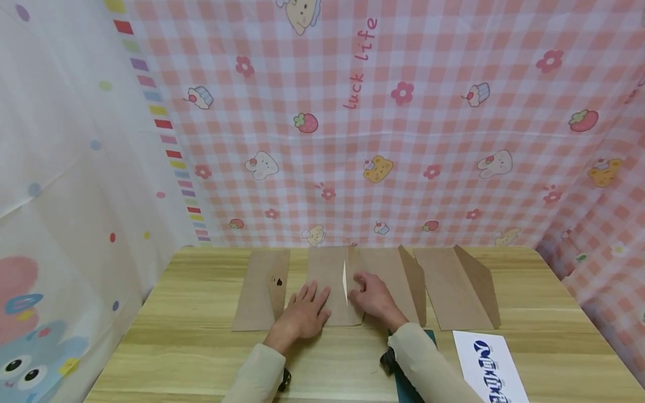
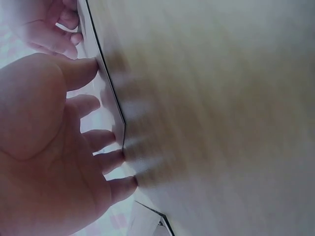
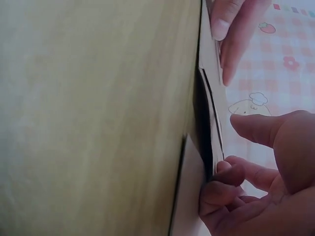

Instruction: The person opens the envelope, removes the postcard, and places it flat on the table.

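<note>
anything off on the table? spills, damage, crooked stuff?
Nothing looks spilled. One oddity: the leftmost envelope has small dark marks on its flap, while the rightmost envelope shows none. Too small to tell whether sticker, print or damage.

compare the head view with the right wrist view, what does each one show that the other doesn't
Only the head view shows the white printed card, the dark-marked envelope at far left and the "luck life" lettering.

Only the right wrist view shows the palm side of the right hand and a dark gap along the paper's edge near its curled fingers.

Both show the left hand, brown envelope, wooden table and checked cloth.
</note>
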`<action>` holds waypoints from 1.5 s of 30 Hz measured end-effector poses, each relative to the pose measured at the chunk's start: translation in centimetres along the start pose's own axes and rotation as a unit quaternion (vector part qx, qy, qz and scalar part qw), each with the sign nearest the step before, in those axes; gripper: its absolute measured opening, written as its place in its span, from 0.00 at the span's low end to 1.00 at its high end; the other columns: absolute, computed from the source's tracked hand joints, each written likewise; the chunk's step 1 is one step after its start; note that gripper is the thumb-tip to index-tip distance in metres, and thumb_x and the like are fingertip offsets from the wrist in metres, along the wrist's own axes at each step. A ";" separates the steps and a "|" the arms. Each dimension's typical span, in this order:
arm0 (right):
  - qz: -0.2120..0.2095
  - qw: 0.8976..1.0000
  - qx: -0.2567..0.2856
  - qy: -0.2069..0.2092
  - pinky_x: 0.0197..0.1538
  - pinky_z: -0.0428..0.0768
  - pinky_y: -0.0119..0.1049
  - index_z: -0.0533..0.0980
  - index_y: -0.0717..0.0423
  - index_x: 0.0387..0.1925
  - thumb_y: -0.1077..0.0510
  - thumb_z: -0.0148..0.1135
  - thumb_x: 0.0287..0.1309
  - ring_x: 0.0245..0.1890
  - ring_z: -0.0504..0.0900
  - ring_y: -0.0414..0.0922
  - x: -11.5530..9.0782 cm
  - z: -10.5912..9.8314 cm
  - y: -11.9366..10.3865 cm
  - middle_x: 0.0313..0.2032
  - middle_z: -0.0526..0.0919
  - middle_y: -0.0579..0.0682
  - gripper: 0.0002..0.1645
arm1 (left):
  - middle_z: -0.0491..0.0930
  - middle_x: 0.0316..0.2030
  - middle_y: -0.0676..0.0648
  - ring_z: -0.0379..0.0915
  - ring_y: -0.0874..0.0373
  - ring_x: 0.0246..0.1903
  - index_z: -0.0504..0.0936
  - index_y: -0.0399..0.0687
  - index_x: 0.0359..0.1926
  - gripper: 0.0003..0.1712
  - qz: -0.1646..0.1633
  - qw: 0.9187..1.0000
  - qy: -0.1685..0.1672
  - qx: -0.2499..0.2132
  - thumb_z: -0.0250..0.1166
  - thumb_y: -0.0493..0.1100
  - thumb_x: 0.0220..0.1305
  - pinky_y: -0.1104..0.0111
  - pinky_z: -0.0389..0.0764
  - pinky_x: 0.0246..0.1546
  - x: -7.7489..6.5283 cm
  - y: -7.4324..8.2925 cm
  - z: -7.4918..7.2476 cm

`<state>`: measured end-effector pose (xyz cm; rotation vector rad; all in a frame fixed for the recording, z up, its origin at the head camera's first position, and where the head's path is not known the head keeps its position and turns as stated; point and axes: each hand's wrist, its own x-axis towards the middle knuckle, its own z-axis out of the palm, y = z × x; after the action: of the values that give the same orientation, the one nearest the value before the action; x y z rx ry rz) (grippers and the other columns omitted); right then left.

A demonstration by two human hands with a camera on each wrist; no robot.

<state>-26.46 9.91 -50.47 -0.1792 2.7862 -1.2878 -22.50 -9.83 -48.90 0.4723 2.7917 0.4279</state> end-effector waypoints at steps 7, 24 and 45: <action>-0.002 0.999 -0.035 0.011 0.40 0.74 0.43 0.76 0.63 0.56 0.59 0.68 0.56 0.34 0.74 0.47 0.1 0.3 0.0 0.30 0.75 0.51 0.26 | 0.47 0.77 0.35 0.41 0.38 0.76 0.56 0.49 0.77 0.34 0.003 1.000 0.005 -0.019 0.49 0.53 0.76 0.42 0.49 0.72 -0.1 -0.2 0.1; 0.017 0.996 -0.091 0.012 0.39 0.74 0.44 0.78 0.57 0.57 0.57 0.70 0.55 0.36 0.75 0.48 0.2 0.5 -0.1 0.32 0.76 0.50 0.26 | 0.48 0.76 0.34 0.41 0.38 0.76 0.57 0.47 0.77 0.34 0.009 1.000 0.009 -0.022 0.51 0.53 0.76 0.42 0.49 0.72 -0.3 -0.1 0.2; 0.025 0.994 -0.104 0.001 0.55 0.76 0.55 0.77 0.54 0.61 0.55 0.70 0.55 0.59 0.76 0.58 0.5 0.5 -0.3 0.57 0.80 0.61 0.30 | 0.49 0.76 0.33 0.42 0.37 0.76 0.58 0.46 0.76 0.33 0.012 1.000 0.007 -0.016 0.51 0.52 0.76 0.42 0.50 0.72 -0.3 0.0 0.0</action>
<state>-26.88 9.25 -50.54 -0.1169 2.9028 -0.9873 -22.25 -9.93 -48.84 0.4985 2.7907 0.4815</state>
